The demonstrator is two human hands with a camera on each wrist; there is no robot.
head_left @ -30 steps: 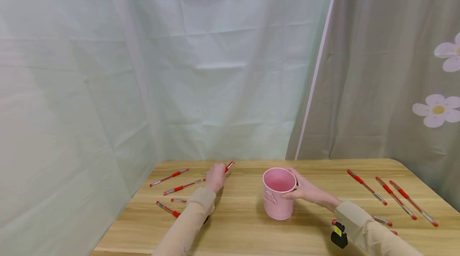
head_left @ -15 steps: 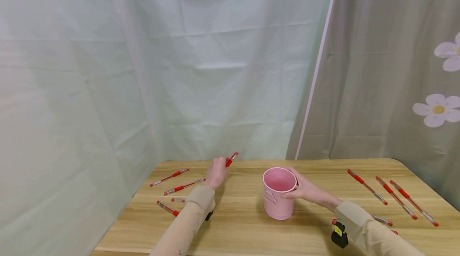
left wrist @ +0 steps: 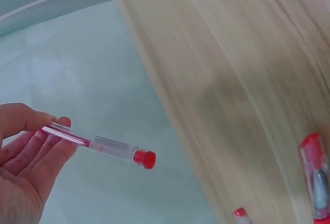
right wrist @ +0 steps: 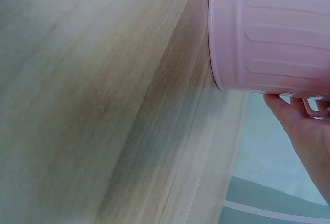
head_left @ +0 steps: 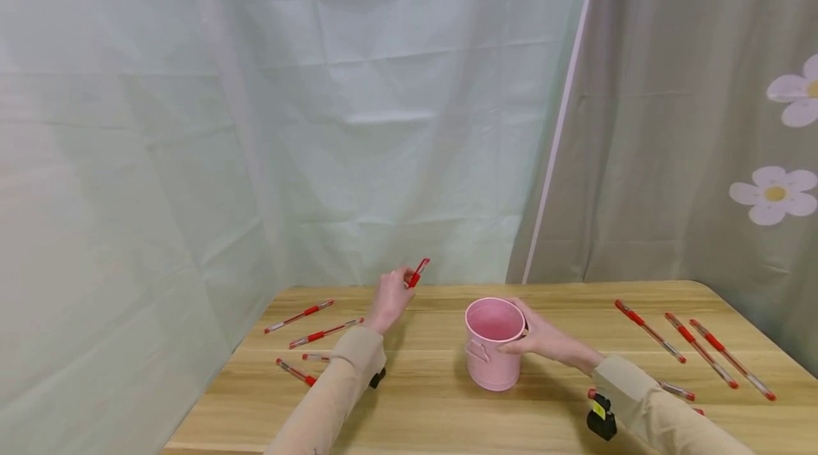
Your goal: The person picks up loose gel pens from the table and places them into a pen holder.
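While our left hand (head_left: 391,297) pinches one red pen (head_left: 418,273) clear of the table (head_left: 434,412), our right hand (head_left: 543,338) grips the pink bucket (head_left: 493,368) standing there. Only that pen is lifted; we see none inside, and the other pens (head_left: 701,350) lie on either side.

The right hand (right wrist: 304,133) is gripping a pink bucket (right wrist: 281,22) by its side, beside a looped handle (right wrist: 310,109). Embossed panels (right wrist: 283,41) are lining its exterior lengthwise. The base (right wrist: 218,33) is resting on a wooden table (right wrist: 93,79), and a pale green curtain (right wrist: 265,152) is hanging beyond it.
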